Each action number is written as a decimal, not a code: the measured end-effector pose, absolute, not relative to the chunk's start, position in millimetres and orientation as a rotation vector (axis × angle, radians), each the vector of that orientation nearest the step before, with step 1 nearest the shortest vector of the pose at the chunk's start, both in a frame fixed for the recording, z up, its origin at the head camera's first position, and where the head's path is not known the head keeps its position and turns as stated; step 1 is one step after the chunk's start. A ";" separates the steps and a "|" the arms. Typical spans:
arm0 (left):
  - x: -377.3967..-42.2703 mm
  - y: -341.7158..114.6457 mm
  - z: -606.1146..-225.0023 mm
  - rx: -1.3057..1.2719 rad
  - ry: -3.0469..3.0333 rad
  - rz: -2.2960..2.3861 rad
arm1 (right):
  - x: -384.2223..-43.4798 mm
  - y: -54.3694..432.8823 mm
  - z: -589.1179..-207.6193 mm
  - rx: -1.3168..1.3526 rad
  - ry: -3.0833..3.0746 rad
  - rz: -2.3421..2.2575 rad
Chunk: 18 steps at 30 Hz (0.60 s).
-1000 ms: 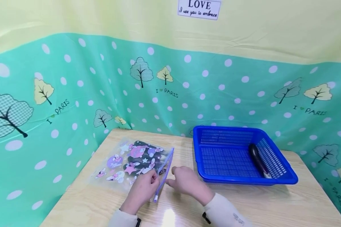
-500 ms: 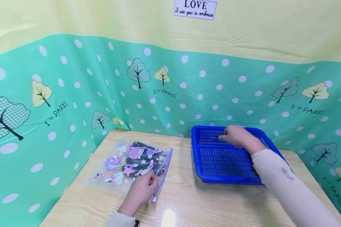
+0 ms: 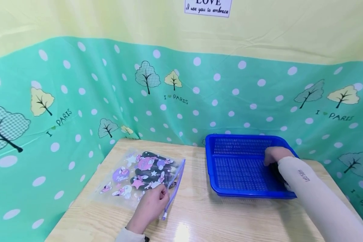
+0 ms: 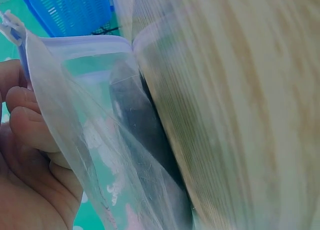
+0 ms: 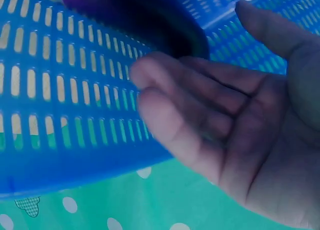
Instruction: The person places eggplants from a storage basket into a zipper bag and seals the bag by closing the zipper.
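Note:
My left hand [image 3: 151,205] pinches the near corner of the mouth of a clear zip bag [image 3: 121,190] with cartoon prints, lying on the table. Several dark eggplants [image 3: 153,161] show through its film; in the left wrist view one eggplant [image 4: 145,130] lies just inside the mouth, which gapes. At the right, my right hand [image 3: 276,155] is down inside a blue plastic basket [image 3: 210,168]. In the right wrist view its thumb stands apart and its fingertips are right by the dark purple eggplant [image 5: 145,14] along the basket wall. Hand and sleeve mostly hide that eggplant in the head view.
The purple zip slider [image 3: 164,215] sits at the near end of the bag's mouth. Bag and basket stand apart on the wooden table [image 3: 193,188]. A green and yellow patterned curtain [image 3: 181,124] hangs right behind the table and at its sides.
My right hand has left the bag's mouth, swung right over the basket and dropped inside by the eggplant. The left hand has stayed on the bag.

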<state>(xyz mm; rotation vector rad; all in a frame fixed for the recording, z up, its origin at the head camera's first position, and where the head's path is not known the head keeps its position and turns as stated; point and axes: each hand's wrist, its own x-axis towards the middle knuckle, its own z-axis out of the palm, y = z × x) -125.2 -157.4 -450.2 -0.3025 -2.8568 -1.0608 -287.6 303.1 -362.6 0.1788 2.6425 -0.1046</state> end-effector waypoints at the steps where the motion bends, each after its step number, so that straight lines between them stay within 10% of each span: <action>1: -125.3 -157.5 -449.9 -0.302 -2.857 -1.059 | -285.6 301.0 -363.3 0.273 2.634 -0.131; 7: -125.7 -157.9 -449.2 -0.305 -2.864 -1.050 | -277.3 288.2 -365.1 0.570 2.608 -0.220; 18: -125.9 -158.7 -448.7 -0.296 -2.873 -1.057 | -308.7 291.8 -416.3 -0.037 2.559 0.158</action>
